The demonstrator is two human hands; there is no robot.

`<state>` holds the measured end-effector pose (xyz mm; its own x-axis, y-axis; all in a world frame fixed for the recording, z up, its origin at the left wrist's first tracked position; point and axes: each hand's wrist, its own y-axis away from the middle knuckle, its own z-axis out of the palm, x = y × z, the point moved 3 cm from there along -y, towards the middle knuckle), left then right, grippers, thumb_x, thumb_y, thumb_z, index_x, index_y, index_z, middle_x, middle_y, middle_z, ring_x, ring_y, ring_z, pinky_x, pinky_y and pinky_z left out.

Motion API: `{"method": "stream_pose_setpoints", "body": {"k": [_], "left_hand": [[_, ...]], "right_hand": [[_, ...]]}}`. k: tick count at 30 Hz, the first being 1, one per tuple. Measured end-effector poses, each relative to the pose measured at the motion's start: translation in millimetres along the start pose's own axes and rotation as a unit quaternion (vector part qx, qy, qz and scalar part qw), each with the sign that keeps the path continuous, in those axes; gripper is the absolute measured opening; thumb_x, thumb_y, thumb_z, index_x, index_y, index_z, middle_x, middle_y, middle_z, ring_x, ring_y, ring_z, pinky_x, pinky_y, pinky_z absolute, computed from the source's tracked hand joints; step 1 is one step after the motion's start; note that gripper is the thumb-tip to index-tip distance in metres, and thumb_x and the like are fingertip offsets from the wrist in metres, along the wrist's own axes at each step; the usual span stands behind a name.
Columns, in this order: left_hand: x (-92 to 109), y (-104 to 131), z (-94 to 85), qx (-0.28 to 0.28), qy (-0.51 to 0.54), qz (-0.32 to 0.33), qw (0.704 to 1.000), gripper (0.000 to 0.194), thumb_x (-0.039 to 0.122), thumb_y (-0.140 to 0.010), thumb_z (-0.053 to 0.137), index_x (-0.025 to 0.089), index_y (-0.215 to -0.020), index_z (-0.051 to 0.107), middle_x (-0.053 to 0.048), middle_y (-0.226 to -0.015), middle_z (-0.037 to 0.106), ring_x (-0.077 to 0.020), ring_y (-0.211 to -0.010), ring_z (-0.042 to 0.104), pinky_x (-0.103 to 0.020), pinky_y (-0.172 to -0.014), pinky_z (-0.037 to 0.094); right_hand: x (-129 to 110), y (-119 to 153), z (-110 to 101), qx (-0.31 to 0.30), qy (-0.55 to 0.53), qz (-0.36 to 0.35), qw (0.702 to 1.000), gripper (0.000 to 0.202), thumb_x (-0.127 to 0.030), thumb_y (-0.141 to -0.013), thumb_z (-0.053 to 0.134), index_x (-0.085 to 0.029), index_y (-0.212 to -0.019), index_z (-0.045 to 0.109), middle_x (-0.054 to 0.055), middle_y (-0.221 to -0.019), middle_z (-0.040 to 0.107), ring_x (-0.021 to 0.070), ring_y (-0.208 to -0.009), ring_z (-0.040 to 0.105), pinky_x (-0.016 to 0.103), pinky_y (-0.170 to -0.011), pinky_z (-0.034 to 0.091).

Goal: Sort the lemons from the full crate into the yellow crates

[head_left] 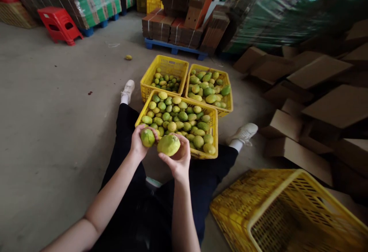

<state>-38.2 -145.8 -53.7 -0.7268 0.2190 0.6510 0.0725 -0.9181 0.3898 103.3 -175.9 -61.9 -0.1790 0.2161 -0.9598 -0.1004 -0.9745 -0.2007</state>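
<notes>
My left hand [138, 144] is closed around a small green lemon-like fruit [147, 138]. Beside it, my right hand [179, 158] grips a larger yellow-green fruit [168, 145] between thumb and fingers. Both hands are over the near edge of a yellow crate [213, 131] filled with green and yellow fruit. Behind that crate stand two more: a left one [146, 79] with smaller fruit low inside, and a right one [228, 100] with larger, longer fruit.
A tilted yellow crate [276, 194] lies at the lower right, near a heap of cardboard boxes [290, 125]. Bundled cardboard rests on a blue pallet [172, 48] at the back. A red stool [59, 26] and one loose fruit [128, 57] are on the floor.
</notes>
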Motion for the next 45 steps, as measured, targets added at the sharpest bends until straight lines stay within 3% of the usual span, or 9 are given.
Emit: {"method": "stream_pose_setpoints", "body": {"k": [4, 8, 14, 19, 23, 26, 31, 38, 45], "left_hand": [[-7, -3, -3.4, 0.043, 0.034, -0.071, 0.996, 0.027, 0.031, -0.087, 0.050, 0.012, -0.086, 0.069, -0.006, -0.070, 0.069, -0.0178, -0.058, 0.065, -0.028, -0.055, 0.055], [-18, -4, -7.3, 0.069, 0.021, -0.141, 0.987, 0.026, 0.028, -0.095, 0.046, 0.011, -0.096, 0.066, -0.010, -0.077, 0.072, -0.0154, -0.055, 0.066, -0.023, -0.048, 0.054], [-28, -3, -8.8, -0.007, 0.059, -0.260, 0.964, 0.037, 0.032, -0.100, 0.035, 0.010, -0.092, 0.064, -0.006, -0.064, 0.063, -0.0087, -0.037, 0.048, -0.017, -0.031, 0.035], [-26, 5, -7.5, -0.036, 0.095, -0.270, 0.958, 0.037, 0.030, -0.097, 0.038, 0.007, -0.091, 0.066, -0.006, -0.062, 0.057, -0.0104, -0.043, 0.048, -0.019, -0.036, 0.039], [-16, 7, -3.2, -0.053, 0.046, -0.162, 0.984, 0.019, 0.020, -0.087, 0.056, 0.013, -0.100, 0.069, -0.009, -0.089, 0.070, -0.0159, -0.071, 0.065, -0.025, -0.060, 0.055], [-5, 9, -1.2, -0.098, -0.026, -0.061, 0.993, 0.041, 0.006, -0.073, 0.073, 0.021, -0.111, 0.070, -0.004, -0.107, 0.071, -0.0170, -0.096, 0.067, -0.026, -0.083, 0.055], [0, 13, -5.1, -0.138, -0.107, 0.003, 0.985, 0.052, -0.001, -0.059, 0.085, 0.022, -0.104, 0.076, -0.002, -0.102, 0.073, -0.0155, -0.094, 0.068, -0.021, -0.082, 0.053], [-2, 11, -9.6, -0.153, -0.126, -0.004, 0.980, 0.053, 0.007, -0.058, 0.089, 0.022, -0.107, 0.077, -0.005, -0.102, 0.074, -0.0182, -0.098, 0.067, -0.024, -0.085, 0.055], [-2, 8, -11.7, -0.133, -0.090, -0.023, 0.987, 0.057, 0.026, -0.070, 0.085, 0.030, -0.124, 0.069, -0.005, -0.135, 0.062, -0.0255, -0.115, 0.064, -0.035, -0.088, 0.059]], "right_hand": [[25, -3, 0, 0.064, -0.123, 0.137, 0.981, 0.060, -0.055, -0.060, 0.084, -0.023, -0.101, 0.055, 0.002, -0.090, 0.069, 0.0194, -0.077, 0.068, 0.034, -0.069, 0.060], [37, -2, -1, 0.073, -0.196, 0.258, 0.943, 0.051, -0.057, -0.070, 0.075, -0.020, -0.101, 0.059, 0.003, -0.083, 0.071, 0.0176, -0.058, 0.066, 0.030, -0.049, 0.056], [36, 1, -1, 0.011, -0.224, 0.350, 0.910, 0.059, -0.067, -0.087, 0.046, -0.014, -0.094, 0.072, 0.002, -0.056, 0.064, 0.0165, -0.041, 0.058, 0.027, -0.037, 0.048], [45, -1, -5, 0.024, -0.177, 0.316, 0.932, 0.056, -0.071, -0.080, 0.052, -0.018, -0.091, 0.067, 0.006, -0.071, 0.071, 0.0228, -0.059, 0.067, 0.036, -0.051, 0.058], [40, -2, -15, 0.119, -0.112, 0.178, 0.970, 0.055, -0.060, -0.068, 0.075, -0.023, -0.103, 0.055, 0.002, -0.091, 0.069, 0.0189, -0.075, 0.068, 0.033, -0.069, 0.058], [26, -3, -21, 0.121, -0.039, 0.047, 0.991, 0.068, -0.045, -0.055, 0.089, -0.025, -0.107, 0.051, 0.003, -0.105, 0.064, 0.0196, -0.094, 0.066, 0.034, -0.083, 0.056], [10, -4, -25, 0.094, 0.012, -0.070, 0.993, 0.067, -0.039, -0.059, 0.092, -0.027, -0.110, 0.050, 0.007, -0.119, 0.060, 0.0238, -0.113, 0.061, 0.043, -0.099, 0.051], [14, -5, -29, 0.073, -0.006, -0.025, 0.997, 0.074, -0.047, -0.054, 0.093, -0.025, -0.111, 0.052, 0.009, -0.117, 0.066, 0.0299, -0.118, 0.062, 0.050, -0.104, 0.048], [20, -7, -27, 0.100, -0.165, 0.035, 0.981, 0.061, -0.034, -0.051, 0.095, -0.025, -0.099, 0.059, 0.001, -0.101, 0.068, 0.0213, -0.097, 0.066, 0.035, -0.087, 0.054]]}}
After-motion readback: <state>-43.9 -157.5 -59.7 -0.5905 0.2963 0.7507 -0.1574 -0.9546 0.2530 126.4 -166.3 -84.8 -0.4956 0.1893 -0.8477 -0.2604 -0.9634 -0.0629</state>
